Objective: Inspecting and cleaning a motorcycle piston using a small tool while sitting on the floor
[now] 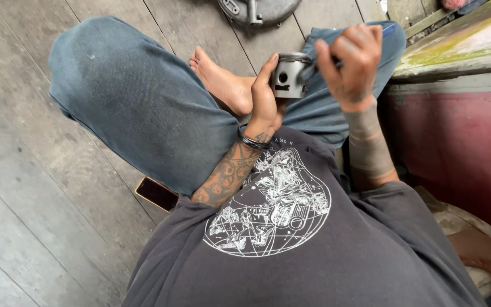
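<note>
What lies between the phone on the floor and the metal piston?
In the head view, the person's bent leg in blue trousers lies between the phone and the piston.

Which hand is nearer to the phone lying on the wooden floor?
Left. The left hand holds the metal piston above the crossed legs, on the phone's side. The right hand works at the piston's far side, farther from the phone.

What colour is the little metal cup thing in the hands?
Silvery grey metal cup, with a round hole in its side; head view.
</note>
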